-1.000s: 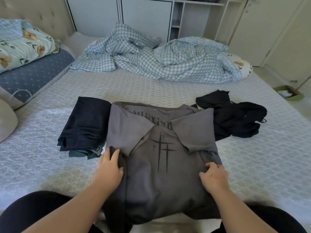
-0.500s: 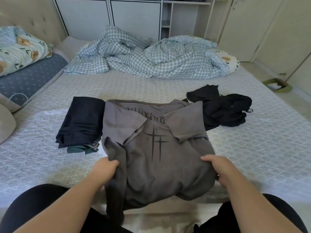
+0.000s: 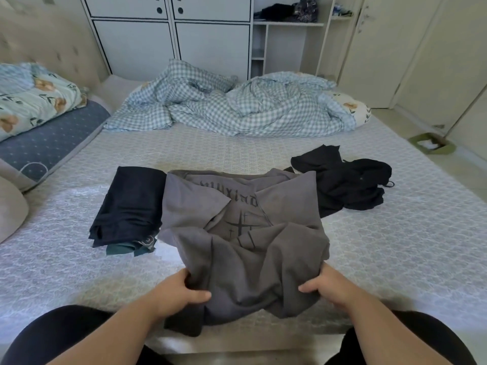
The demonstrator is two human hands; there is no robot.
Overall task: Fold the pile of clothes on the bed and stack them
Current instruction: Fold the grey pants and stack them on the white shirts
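Note:
A grey T-shirt [image 3: 245, 233] with a black cross print lies on the bed [image 3: 395, 246], sleeves folded in. Its lower part is lifted and bunched towards the print. My left hand [image 3: 181, 291] grips the shirt's lower left edge, and my right hand [image 3: 329, 285] grips its lower right edge. Left of the shirt sits a stack of folded dark clothes [image 3: 129, 206]. To the right lies a crumpled heap of black clothes [image 3: 345, 183].
A rumpled blue checked duvet [image 3: 232, 106] covers the far side of the bed. Pillows and a floral quilt [image 3: 34, 98] are stacked at the left. White cupboards [image 3: 171, 35] stand behind. A green tray [image 3: 432, 144] lies on the floor at right.
Both hands have taken hold of the grey shirt's lower edge and lifted it up and forward, so the bottom half now bunches over the print. The view has tilted upward.

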